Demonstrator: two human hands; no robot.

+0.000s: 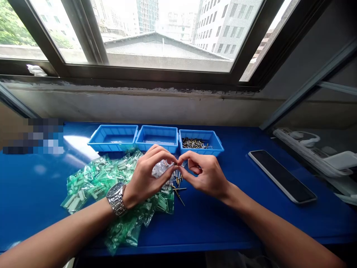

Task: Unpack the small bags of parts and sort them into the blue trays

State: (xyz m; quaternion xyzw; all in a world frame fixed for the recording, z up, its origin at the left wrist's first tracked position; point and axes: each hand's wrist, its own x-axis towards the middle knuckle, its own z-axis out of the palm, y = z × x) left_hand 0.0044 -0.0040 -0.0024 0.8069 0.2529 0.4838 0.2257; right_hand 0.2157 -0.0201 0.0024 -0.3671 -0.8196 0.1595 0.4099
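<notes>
A blue-topped counter (279,223) meets a concrete wall (139,108) below a dark-framed window (147,76); daylight enters; high-rise buildings (220,26) stand outside.

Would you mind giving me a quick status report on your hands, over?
Left hand, right hand pinching small clear plastic bag at fingertips. Loose metal pins on blue table below. Heap of green plastic bags beside left hand.

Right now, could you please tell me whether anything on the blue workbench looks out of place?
Yes: several thin metal pins lie loose on the blue tabletop, in front of the blue plastic tray on the right, which holds the other pins; they look spilled.
</notes>
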